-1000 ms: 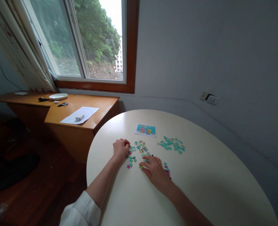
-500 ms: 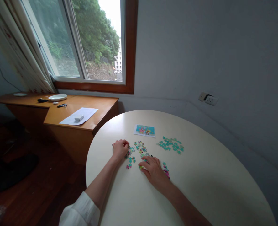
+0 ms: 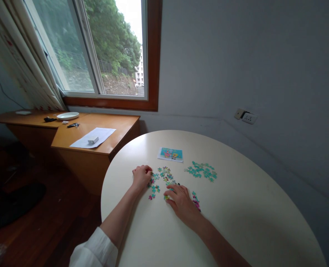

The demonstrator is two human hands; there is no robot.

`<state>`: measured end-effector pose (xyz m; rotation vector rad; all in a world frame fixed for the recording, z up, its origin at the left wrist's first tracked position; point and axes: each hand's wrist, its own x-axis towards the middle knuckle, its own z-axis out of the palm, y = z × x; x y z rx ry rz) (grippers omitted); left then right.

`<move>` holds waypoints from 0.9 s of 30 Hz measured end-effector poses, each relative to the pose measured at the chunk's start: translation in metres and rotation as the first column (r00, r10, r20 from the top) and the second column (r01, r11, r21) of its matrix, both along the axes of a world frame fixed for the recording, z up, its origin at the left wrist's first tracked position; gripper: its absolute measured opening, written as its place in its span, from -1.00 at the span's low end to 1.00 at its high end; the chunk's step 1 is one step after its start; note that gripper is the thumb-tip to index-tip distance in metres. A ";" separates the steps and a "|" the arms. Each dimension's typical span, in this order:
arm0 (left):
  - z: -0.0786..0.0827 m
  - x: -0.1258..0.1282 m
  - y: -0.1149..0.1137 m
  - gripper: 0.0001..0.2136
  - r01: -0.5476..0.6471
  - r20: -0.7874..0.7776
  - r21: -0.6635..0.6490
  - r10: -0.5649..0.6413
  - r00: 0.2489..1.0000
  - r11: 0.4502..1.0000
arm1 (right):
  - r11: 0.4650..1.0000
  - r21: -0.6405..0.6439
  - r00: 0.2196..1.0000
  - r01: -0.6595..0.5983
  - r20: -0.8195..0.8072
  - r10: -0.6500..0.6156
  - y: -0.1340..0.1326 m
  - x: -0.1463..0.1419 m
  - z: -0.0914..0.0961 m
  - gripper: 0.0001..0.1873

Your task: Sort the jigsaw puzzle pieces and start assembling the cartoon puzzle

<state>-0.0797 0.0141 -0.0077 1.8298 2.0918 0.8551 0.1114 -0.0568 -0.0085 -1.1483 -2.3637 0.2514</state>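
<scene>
Loose jigsaw puzzle pieces (image 3: pixel 165 173), small and multicoloured, lie between my two hands on the white table. My left hand (image 3: pixel 142 176) rests at their left edge, fingers curled together with the tips by the pieces; anything in them is hidden. Over the pieces' right side lies my right hand (image 3: pixel 181 202), its fingers apart and bent, the thumb separate. A yellow-green puzzle piece (image 3: pixel 166 197) shows at its thumb and fingertips. Right of that hand is a group of pink and teal pieces (image 3: pixel 196 202), partly covered by it.
A picture card (image 3: pixel 170 154) with cartoon figures lies behind the pieces. Teal puzzle pieces (image 3: pixel 201 171) form a separate group to the right. The round white table (image 3: pixel 236 215) stands by the wall; a wooden desk (image 3: pixel 119 128) with paper (image 3: pixel 103 135) and a plate (image 3: pixel 68 115) is at left.
</scene>
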 end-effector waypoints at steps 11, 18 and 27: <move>-0.001 -0.001 0.000 -0.79 0.002 -0.014 -0.011 -0.003 1.000 1.000 | 0.997 -0.076 0.998 -0.029 -0.050 0.025 0.000 0.000 0.006 -0.80; -0.001 -0.001 0.001 -0.80 0.007 -0.014 -0.003 -0.007 1.000 1.000 | 0.998 -0.036 0.995 -0.051 -0.084 0.048 0.001 0.000 -0.001 -0.82; -0.001 -0.001 0.000 -0.80 0.002 -0.018 -0.005 -0.002 1.000 1.000 | 0.997 0.027 0.992 -0.070 -0.107 0.073 0.002 -0.002 0.001 -0.83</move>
